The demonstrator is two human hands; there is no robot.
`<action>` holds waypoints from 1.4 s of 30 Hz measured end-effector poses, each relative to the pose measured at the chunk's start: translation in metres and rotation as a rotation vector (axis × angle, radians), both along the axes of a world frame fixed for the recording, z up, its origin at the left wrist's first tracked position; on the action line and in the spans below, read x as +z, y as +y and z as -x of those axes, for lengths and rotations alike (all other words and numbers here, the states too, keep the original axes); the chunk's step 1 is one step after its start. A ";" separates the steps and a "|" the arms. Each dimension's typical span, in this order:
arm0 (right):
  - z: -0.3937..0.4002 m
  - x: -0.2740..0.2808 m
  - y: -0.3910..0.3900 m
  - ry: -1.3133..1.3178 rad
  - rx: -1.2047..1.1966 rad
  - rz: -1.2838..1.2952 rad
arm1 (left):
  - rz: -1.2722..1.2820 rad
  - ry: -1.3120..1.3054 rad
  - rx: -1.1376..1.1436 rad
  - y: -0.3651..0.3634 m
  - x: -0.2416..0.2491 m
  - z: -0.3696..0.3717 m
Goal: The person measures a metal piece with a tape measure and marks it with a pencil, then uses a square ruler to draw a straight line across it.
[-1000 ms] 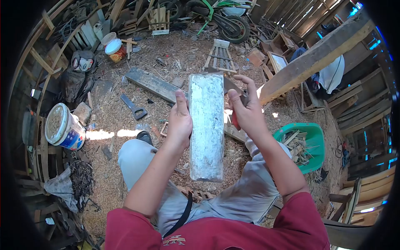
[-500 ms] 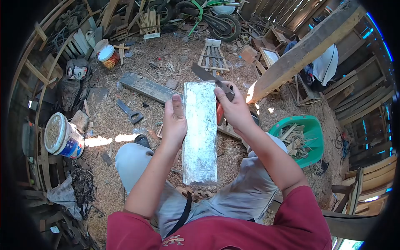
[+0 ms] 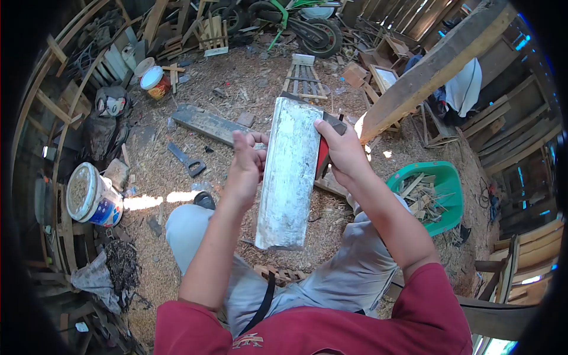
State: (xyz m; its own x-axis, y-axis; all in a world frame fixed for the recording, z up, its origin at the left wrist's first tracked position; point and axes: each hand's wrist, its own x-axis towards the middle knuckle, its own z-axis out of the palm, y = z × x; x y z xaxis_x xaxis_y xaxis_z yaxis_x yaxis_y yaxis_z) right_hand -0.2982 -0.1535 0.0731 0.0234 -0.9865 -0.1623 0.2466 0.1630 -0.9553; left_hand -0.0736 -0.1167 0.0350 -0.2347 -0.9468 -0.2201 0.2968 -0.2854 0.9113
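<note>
A long board (image 3: 290, 171) with a worn, whitish, paint-like face is held up in front of my knees, tilted with its top toward the right. My right hand (image 3: 346, 151) grips its upper right edge, thumb on the face. The same hand has a dark blade-like tool (image 3: 336, 123) against the board; most of the tool is hidden behind it. A red part (image 3: 322, 155) shows below my thumb, and I cannot make out what it belongs to. My left hand (image 3: 245, 163) is beside the left edge, its fingers apart and partly curled near the board.
A handsaw (image 3: 186, 160) and a thick timber (image 3: 210, 124) lie on the shavings-covered floor. To the right is a green tub (image 3: 452, 204) of wood scraps; to the left, a white bucket (image 3: 86, 192). A slanting post (image 3: 432, 77) stands at the upper right.
The board has tilted, its top moving up and to the right. The blade that stuck out above my right hand is now mostly behind the board. My left hand's fingers have loosened from the edge.
</note>
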 end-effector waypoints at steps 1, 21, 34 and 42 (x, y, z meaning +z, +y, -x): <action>0.005 -0.004 -0.005 -0.032 -0.033 -0.023 | 0.050 0.040 -0.017 0.000 0.012 0.003; 0.022 -0.013 -0.013 -0.470 -0.266 -0.355 | 0.382 -0.044 0.328 0.010 0.020 0.041; 0.017 -0.004 -0.003 -0.367 -0.191 -0.359 | 0.216 0.521 0.275 0.005 0.011 0.032; 0.056 0.018 -0.015 -0.533 -0.417 -0.122 | 0.306 0.501 0.149 0.016 0.018 0.018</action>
